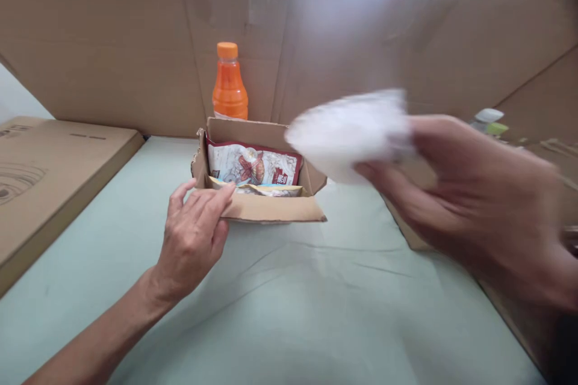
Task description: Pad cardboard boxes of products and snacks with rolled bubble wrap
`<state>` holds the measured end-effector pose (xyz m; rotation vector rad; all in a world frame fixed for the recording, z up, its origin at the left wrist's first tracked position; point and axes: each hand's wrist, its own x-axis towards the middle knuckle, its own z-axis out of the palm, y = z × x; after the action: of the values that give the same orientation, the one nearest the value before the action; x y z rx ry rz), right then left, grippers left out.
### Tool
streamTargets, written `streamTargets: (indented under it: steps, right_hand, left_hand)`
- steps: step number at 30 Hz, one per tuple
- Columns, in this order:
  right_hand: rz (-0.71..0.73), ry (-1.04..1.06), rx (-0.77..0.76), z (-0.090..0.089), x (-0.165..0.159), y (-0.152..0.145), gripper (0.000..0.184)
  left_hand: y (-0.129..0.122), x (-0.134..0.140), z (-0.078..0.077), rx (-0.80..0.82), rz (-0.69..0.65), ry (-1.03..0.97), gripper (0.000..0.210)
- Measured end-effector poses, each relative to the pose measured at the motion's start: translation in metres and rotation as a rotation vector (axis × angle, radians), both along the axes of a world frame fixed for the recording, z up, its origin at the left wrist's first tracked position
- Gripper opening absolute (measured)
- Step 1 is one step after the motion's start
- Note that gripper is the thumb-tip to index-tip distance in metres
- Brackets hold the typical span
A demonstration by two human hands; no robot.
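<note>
A small open cardboard box (271, 210) stands on the pale green cloth, its front flap folded outward. Inside it, a dark-red-edged food packet (255, 163) with a printed picture leans at the back, and a yellow-edged packet (289, 192) shows partly in front. My left hand (192, 228) grips the box's front left flap, with the fingers over the top and the thumb lower at the edge. To the right and above the box, my right hand (456, 183) pinches a soft-looking white packet (350, 132). Motion blurs it, so I cannot make out its kind.
Behind the box rises an orange drink bottle (230, 87), near the tall cardboard wall (112, 42). A flat cardboard carton (67, 174) lies at the left. At the right, partly behind my right hand, are a white-capped bottle (489, 115) and more cardboard.
</note>
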<state>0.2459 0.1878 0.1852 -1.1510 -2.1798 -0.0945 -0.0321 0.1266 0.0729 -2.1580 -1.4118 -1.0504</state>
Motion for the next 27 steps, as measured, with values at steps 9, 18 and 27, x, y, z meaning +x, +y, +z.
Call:
streamTargets:
  steps: [9, 18, 27]
  right_hand:
    - [0.353, -0.781, -0.381, -0.038, -0.137, 0.102, 0.01]
    - [0.149, -0.618, -0.081, -0.013, -0.109, 0.093, 0.029]
    - [-0.13, 0.186, -0.317, -0.072, 0.035, -0.002, 0.021]
  left_hand:
    - [0.008, -0.007, 0.007, 0.017, -0.029, -0.063, 0.064]
    - [0.02, -0.019, 0.01, 0.106, 0.107, -0.159, 0.064]
    - [-0.002, -0.062, -0.044, -0.416, 0.143, -0.835, 0.067]
